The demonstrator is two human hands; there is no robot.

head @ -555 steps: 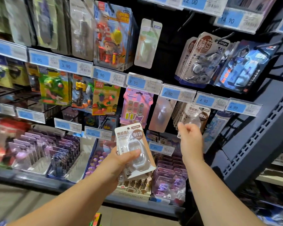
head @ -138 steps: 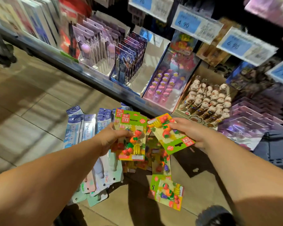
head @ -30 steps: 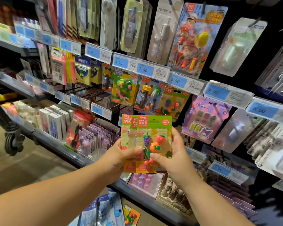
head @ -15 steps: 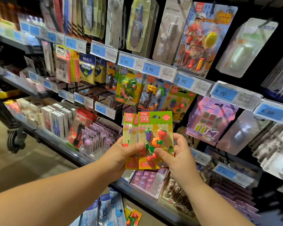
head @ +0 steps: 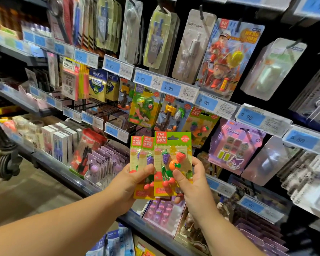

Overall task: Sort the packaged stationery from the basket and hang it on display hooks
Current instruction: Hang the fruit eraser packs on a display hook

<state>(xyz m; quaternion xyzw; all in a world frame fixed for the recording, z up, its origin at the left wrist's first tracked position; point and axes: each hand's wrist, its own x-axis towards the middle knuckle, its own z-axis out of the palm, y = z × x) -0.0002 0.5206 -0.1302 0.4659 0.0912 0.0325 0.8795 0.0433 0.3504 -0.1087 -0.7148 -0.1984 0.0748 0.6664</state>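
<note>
Fanned green-and-yellow cardboard fruit-eraser cards [head: 171, 156] are held before the display rack [head: 181, 91], mid-height. Left hand [head: 129, 183] grips the rear two, right hand [head: 194, 183] pinches the front one. Best: free the front card, then slot it onto the hook of the matching hung pack [head: 201, 124].

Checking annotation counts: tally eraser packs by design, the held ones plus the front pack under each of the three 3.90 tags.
Green-and-yellow fruit eraser cards, fanned between left hand and right hand: 3
Matching fruit eraser card hanging on its hook: 1
Green-backed eraser blister pack: 1
Blue-backed vehicle eraser blister pack: 1
Total: 6
</note>
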